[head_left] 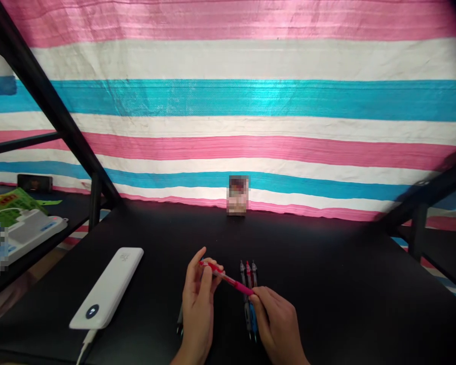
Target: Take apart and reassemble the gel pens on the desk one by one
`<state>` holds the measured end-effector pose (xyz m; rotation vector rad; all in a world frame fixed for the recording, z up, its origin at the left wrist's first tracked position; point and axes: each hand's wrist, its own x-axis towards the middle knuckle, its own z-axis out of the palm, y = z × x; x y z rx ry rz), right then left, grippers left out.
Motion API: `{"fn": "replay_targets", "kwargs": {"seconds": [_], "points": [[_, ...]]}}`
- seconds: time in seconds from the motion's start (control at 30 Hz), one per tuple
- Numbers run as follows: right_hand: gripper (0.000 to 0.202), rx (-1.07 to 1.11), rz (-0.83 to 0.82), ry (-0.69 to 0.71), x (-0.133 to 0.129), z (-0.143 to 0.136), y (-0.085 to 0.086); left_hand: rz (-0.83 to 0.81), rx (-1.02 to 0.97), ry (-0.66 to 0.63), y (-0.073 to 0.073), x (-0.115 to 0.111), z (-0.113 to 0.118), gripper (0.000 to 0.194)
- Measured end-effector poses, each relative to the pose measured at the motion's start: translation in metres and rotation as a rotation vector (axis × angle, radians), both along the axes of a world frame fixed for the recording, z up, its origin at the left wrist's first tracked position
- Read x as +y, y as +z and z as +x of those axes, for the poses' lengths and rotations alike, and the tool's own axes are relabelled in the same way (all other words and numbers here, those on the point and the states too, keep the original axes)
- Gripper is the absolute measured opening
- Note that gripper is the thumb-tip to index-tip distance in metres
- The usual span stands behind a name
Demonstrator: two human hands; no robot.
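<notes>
Left hand: the left hand (198, 299) is closed around one end of a red pen (227, 278), thumb and fingertips pinching it, at about 6 o'clock on the counter (327, 284).
Right hand: the right hand (276, 319) pinches the other end of the same pen between thumb and forefinger, just toward 3 o'clock of the left hand.
Red pen: held between both hands above the counter, tilted, its high end toward 10 o'clock and its low end toward 4 o'clock.
Pens on counter: a small row of pens (248, 274) lies side by side under the right hand's fingertips, pointing toward 12 o'clock; it looks like three, though the hand hides their lower parts.
Another pen: a dark pen (180, 322) lies partly hidden under the left hand.
Power bank: a white power bank (108, 286) lies at 9 o'clock of the hands, well apart, with a white cable (84, 350) at its near end.
Back: a small blurred box (237, 195) stands at 12 o'clock against the striped cloth (251, 96).
</notes>
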<state>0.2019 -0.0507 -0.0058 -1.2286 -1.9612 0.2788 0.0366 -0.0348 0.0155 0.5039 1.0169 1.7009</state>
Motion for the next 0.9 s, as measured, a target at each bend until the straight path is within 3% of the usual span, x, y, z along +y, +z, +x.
{"fn": "replay_targets", "kwargs": {"seconds": [0.17, 0.27, 0.47, 0.67, 0.9], "points": [[0.026, 0.103, -0.063, 0.022, 0.0, 0.004, 0.005, -0.01, 0.083, -0.006, 0.006, 0.003, -0.003, 0.067], [0.027, 0.19, -0.091, 0.004, -0.001, 0.007, 0.01, 0.015, 0.092, 0.017, 0.008, 0.008, -0.016, 0.057], [0.031, 0.32, -0.142, -0.049, -0.003, 0.007, 0.013, 0.013, 0.178, -0.059, 0.004, 0.011, -0.043, 0.045], [0.029, 0.348, -0.162, -0.078, -0.004, 0.007, 0.013, 0.059, 0.268, -0.15, 0.003, 0.014, -0.047, 0.033], [0.03, 0.375, -0.19, -0.123, -0.005, 0.009, 0.009, 0.091, 0.373, -0.247, 0.017, 0.025, -0.05, 0.032]]}}
